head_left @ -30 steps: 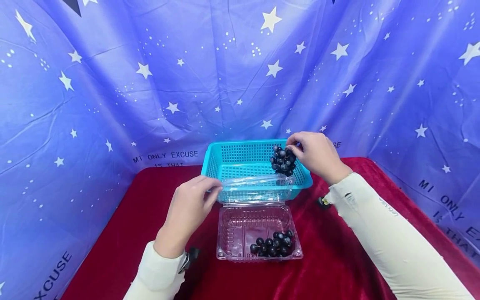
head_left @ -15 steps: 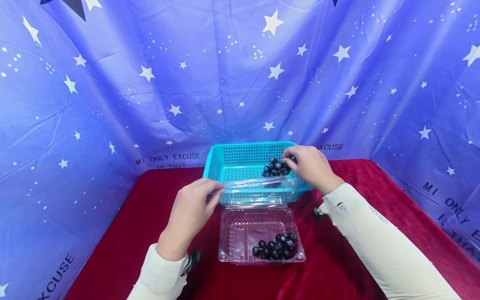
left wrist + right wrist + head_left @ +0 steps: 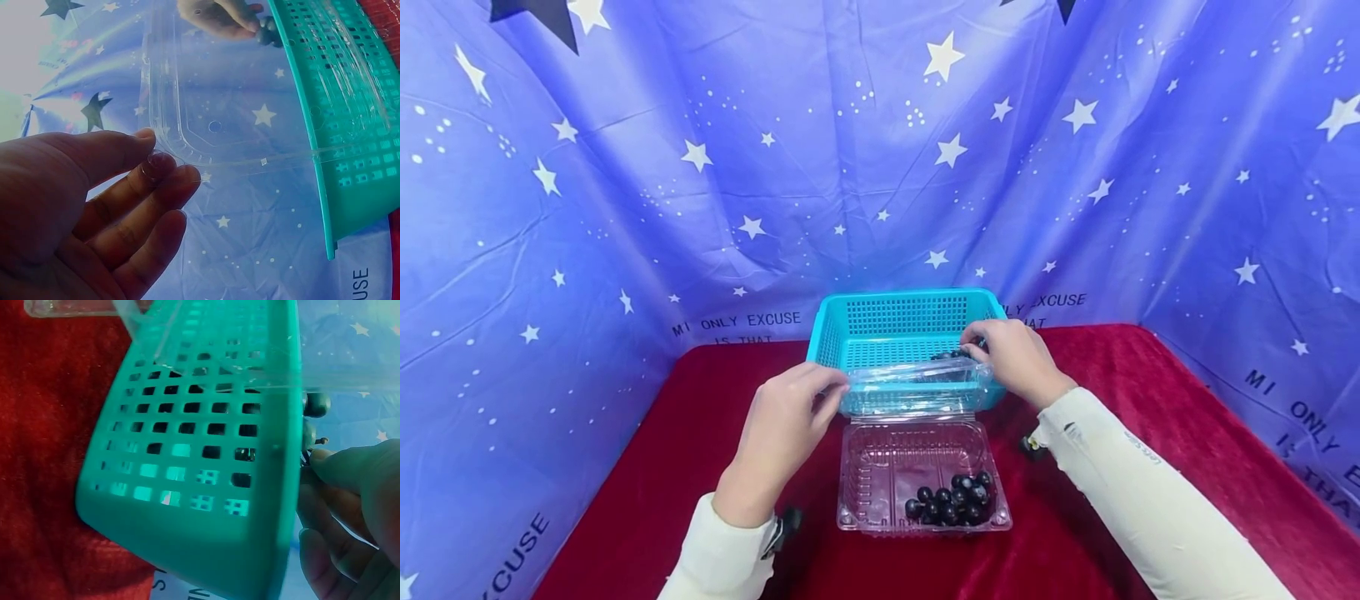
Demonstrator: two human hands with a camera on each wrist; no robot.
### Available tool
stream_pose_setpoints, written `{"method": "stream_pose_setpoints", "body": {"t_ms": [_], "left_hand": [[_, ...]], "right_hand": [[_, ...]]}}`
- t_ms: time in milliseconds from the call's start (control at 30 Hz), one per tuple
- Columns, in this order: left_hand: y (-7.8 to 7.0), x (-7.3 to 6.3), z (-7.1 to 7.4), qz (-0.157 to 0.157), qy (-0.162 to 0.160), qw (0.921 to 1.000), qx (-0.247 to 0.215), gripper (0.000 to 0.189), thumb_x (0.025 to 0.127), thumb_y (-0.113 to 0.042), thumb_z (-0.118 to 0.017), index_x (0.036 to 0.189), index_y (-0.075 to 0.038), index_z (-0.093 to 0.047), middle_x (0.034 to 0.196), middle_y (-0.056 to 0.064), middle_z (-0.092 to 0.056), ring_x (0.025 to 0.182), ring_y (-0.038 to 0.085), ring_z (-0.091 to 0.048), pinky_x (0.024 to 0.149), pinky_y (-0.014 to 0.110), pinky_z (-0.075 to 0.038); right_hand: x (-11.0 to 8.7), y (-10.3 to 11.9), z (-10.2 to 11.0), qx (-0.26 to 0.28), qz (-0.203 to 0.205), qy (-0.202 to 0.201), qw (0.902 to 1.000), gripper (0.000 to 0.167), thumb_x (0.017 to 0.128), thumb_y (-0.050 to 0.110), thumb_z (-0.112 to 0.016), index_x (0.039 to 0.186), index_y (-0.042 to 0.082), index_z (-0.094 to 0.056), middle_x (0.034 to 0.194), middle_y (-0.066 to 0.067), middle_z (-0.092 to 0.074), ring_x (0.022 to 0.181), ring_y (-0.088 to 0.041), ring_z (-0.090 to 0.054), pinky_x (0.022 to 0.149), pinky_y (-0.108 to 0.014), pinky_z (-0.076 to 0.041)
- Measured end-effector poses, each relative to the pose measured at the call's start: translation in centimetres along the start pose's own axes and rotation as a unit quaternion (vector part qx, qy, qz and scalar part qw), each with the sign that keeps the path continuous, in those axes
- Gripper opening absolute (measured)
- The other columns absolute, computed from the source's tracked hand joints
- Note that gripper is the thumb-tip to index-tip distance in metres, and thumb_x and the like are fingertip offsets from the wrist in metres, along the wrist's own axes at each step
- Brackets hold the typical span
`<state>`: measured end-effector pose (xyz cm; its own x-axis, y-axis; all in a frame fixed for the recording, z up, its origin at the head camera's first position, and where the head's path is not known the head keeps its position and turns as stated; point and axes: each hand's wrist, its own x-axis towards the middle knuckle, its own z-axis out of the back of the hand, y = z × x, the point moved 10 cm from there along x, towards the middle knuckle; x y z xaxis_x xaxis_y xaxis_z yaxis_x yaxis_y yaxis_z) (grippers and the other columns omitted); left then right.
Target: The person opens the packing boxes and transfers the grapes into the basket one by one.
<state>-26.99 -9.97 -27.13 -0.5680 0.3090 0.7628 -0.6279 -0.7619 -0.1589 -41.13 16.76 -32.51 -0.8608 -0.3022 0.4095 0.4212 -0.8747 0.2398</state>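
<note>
My right hand (image 3: 1018,360) pinches a bunch of dark grapes (image 3: 317,405) by its stem, at the right side of the blue-green plastic basket (image 3: 910,294). Most of that bunch is down inside the basket, hidden by the front wall and lid in the head view. With thumb and fingertips, my left hand (image 3: 786,429) holds a corner of the raised lid (image 3: 178,134) of a clear plastic clamshell box. The lid leans up over the basket's near edge. Another bunch of grapes (image 3: 957,502) lies in the front right of the box's bottom half (image 3: 868,487).
A dark red velvet cloth (image 3: 1075,500) covers the table under the box and basket. Behind and to both sides hangs a blue curtain (image 3: 850,167) with white stars. The basket stands between the box and the curtain.
My right hand has come down and slightly left, lowering the grape bunch into the basket until little of it shows. My left hand still holds the lid in nearly the same place.
</note>
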Motion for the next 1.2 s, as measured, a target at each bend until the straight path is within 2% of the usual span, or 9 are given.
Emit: {"method": "stream_pose_setpoints", "body": {"t_ms": [467, 767, 967, 1200], "left_hand": [[-0.1, 0.0, -0.1, 0.009, 0.011, 0.9999, 0.001, 0.009, 0.089, -0.013, -0.082, 0.097, -0.016, -0.080, 0.086, -0.005, -0.074, 0.070, 0.006, -0.062, 0.061, 0.024, -0.054], [-0.2, 0.0, -0.1, 0.001, 0.002, 1.0000, -0.001, 0.010, 0.088, -0.012, -0.083, 0.097, -0.016, -0.080, 0.086, -0.005, -0.074, 0.071, 0.006, -0.064, 0.061, 0.025, -0.054], [-0.1, 0.0, -0.1, 0.002, 0.004, 1.0000, 0.001, 0.010, 0.088, -0.012, -0.083, 0.097, -0.016, -0.080, 0.087, -0.004, -0.075, 0.071, 0.006, -0.064, 0.061, 0.024, -0.054], [-0.2, 0.0, -0.1, -0.001, -0.001, 1.0000, 0.002, 0.009, 0.088, -0.011, -0.083, 0.095, -0.015, -0.080, 0.085, -0.004, -0.074, 0.068, 0.007, -0.061, 0.059, 0.024, -0.053]], "right_hand": [[-0.4, -0.6, -1.4, 0.005, -0.018, 0.015, 0.9997, 0.009, 0.096, 0.021, -0.074, 0.104, 0.018, -0.078, 0.104, -0.003, -0.078, 0.075, -0.019, -0.063, 0.067, -0.039, -0.053], [-0.8, -1.2, -2.1, 0.005, -0.035, 0.028, 0.9990, 0.012, 0.093, 0.017, -0.076, 0.105, 0.018, -0.077, 0.107, -0.006, -0.077, 0.082, -0.023, -0.064, 0.073, -0.042, -0.056], [-1.0, -1.9, -2.7, 0.000, -0.059, 0.049, 0.9971, 0.010, 0.092, 0.017, -0.075, 0.102, 0.019, -0.077, 0.105, -0.006, -0.076, 0.080, -0.023, -0.063, 0.068, -0.039, -0.055], [-0.9, -2.0, -2.7, -0.006, -0.057, 0.056, 0.9968, 0.009, 0.094, 0.024, -0.075, 0.101, 0.019, -0.078, 0.103, -0.005, -0.077, 0.077, -0.021, -0.062, 0.066, -0.037, -0.054]]}}
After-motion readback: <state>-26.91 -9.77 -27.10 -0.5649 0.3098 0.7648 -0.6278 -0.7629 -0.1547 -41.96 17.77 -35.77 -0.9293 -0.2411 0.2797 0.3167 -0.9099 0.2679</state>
